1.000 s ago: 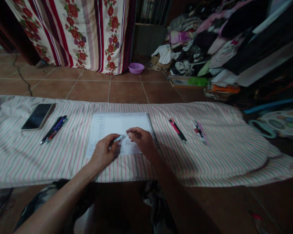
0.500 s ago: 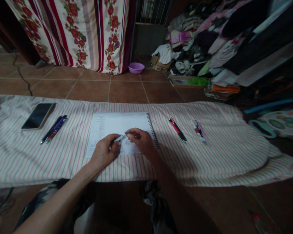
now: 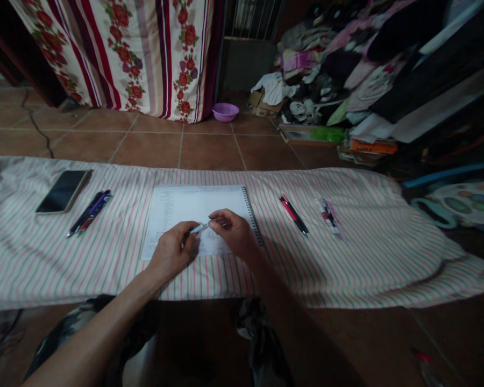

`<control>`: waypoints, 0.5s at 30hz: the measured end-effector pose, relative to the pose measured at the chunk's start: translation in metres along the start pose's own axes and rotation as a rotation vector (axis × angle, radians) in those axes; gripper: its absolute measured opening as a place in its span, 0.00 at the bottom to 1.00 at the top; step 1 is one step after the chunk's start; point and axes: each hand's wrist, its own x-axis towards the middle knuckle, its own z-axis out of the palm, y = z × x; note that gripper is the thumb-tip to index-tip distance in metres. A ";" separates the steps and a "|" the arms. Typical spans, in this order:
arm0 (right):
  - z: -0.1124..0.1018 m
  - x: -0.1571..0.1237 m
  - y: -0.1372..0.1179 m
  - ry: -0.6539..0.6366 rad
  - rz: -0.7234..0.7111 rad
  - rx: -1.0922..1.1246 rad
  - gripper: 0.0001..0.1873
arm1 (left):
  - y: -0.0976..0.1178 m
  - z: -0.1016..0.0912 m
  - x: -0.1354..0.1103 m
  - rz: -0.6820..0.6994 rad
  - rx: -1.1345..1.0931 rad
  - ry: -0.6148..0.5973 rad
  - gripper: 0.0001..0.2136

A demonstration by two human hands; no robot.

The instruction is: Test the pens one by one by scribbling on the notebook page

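Observation:
Between the thumb and fingers of my left hand [image 3: 175, 244] is a slim light-blue pen [image 3: 197, 228], its narrow end pointing right. At that narrow end, my right hand [image 3: 232, 231] has its thumb and index finger brought together. Whatever lies between those right fingertips is too small to make out. Both hands are above a spiral-bound notebook [image 3: 205, 201], whose open page shows print along its left side and faint marks near the bottom. The wire binding runs down the notebook's right edge, partly covered by my right wrist.
A striped cloth [image 3: 367, 269] covers the low table. At left lie a phone [image 3: 63, 192] and several pens [image 3: 89, 213]. To the right are red and black pens [image 3: 293, 214] and a small clear-and-pink packet [image 3: 331, 217]. A purple basin [image 3: 225, 112] stands on the tiled floor.
My right hand has shifted very slightly right and up, its fingertips a little farther along from the pen's body. The left hand keeps its hold in the same place.

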 end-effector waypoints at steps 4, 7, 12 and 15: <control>-0.002 0.000 0.002 -0.034 -0.005 -0.034 0.03 | -0.002 0.001 -0.001 0.051 0.039 0.006 0.13; -0.003 0.000 0.002 -0.045 -0.024 -0.020 0.02 | -0.002 0.001 0.000 0.056 0.035 0.001 0.13; -0.003 0.000 -0.001 -0.038 -0.075 -0.046 0.02 | 0.000 0.000 0.000 0.040 -0.020 -0.009 0.13; -0.003 -0.001 -0.002 -0.060 -0.084 -0.065 0.02 | 0.001 0.000 0.000 0.048 -0.047 -0.014 0.12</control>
